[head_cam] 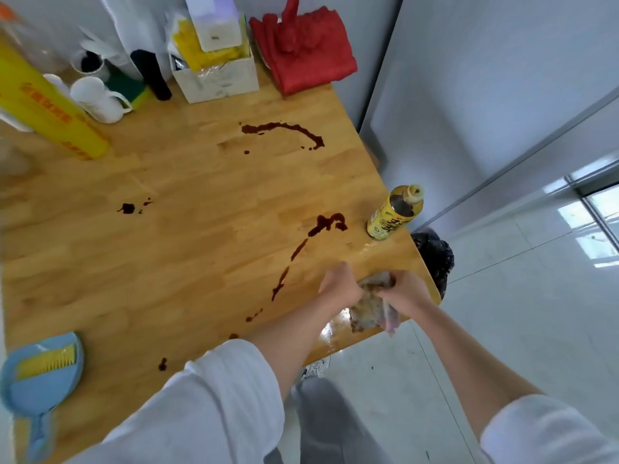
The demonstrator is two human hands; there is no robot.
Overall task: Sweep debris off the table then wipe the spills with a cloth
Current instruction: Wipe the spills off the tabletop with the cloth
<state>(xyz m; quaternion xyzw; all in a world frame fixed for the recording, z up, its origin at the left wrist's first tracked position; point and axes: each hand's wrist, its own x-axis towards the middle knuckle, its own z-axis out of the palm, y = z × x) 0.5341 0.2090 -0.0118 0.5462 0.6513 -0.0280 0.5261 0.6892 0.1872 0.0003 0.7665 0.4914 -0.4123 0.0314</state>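
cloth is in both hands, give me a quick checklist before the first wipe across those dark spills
1. Cloth held: ok, left hand and right hand both grip it at the table's right edge.
2. Cloth spread flat for wiping: not ok, it is bunched up.
3. Cloth clean: cannot tell, it looks mottled and blurred.
4. Spills still to wipe: not ok, the long dark streak beside the hands and the far curved spill remain.
5. Bottle clear of the wipe path: not ok, it stands close to the streak's top.
6. Dustpan out of the way: ok, at the near left corner.
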